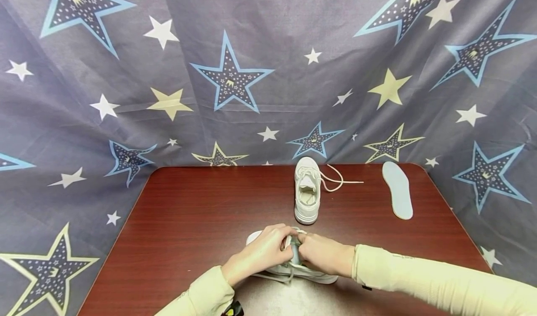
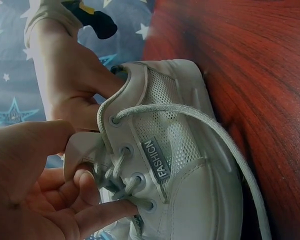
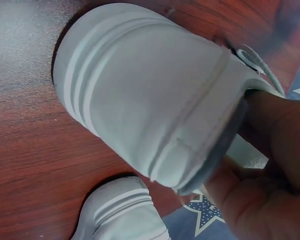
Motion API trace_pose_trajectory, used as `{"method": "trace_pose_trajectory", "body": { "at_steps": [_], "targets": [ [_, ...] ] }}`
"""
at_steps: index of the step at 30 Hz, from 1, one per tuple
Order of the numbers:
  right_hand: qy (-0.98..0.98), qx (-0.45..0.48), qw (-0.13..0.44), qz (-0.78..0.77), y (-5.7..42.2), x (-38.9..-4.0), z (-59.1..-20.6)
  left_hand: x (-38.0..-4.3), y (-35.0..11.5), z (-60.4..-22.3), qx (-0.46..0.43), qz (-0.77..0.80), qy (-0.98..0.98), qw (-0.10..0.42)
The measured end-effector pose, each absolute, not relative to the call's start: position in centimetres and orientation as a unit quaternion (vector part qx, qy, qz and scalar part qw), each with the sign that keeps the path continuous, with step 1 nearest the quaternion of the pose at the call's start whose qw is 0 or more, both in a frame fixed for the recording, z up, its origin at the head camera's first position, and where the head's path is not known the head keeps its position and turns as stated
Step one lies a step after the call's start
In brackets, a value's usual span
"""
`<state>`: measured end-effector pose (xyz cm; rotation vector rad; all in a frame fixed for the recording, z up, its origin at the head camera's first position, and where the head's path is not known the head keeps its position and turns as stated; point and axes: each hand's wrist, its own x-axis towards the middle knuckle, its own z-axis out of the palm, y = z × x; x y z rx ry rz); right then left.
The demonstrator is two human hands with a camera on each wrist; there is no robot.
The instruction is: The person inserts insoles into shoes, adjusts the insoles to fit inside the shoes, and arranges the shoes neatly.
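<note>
A white lace-up shoe (image 1: 323,277) lies crosswise at the table's front, its toe to the left; its side bears a "FASHION" label (image 2: 156,159). My left hand (image 1: 268,247) pinches the shoe's tongue (image 2: 82,150) between thumb and fingers, one finger lying against the laces. At the shoe's opening my right hand (image 1: 326,254) has its fingers curled and partly inside, gripping what looks like a pale blue insole (image 1: 295,254). The heel (image 3: 140,90) faces the right wrist camera. My right fingertips are hidden within the shoe.
A second white shoe (image 1: 307,209) stands behind, toe away, its loose lace (image 1: 335,182) trailing right. Another pale blue insole (image 1: 398,192) lies at the table's back right. A star-patterned curtain (image 1: 268,73) hangs beyond the reddish-brown table (image 1: 201,213).
</note>
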<state>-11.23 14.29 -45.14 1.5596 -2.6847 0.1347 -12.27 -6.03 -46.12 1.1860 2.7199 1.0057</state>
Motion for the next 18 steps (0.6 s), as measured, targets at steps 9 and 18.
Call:
{"method": "trace_pose_trajectory", "body": {
  "at_steps": [9,18],
  "targets": [
    [-0.86,0.508,0.04,0.022,14.08,-11.17,-45.74,-12.42,-6.04,-46.09,0.373,0.317,0.872,0.013],
    [-0.861,0.506,0.028,0.036,14.21,-11.13,-45.92,-12.39,-6.02,-46.03,0.375,0.315,0.872,0.005]
  ]
}}
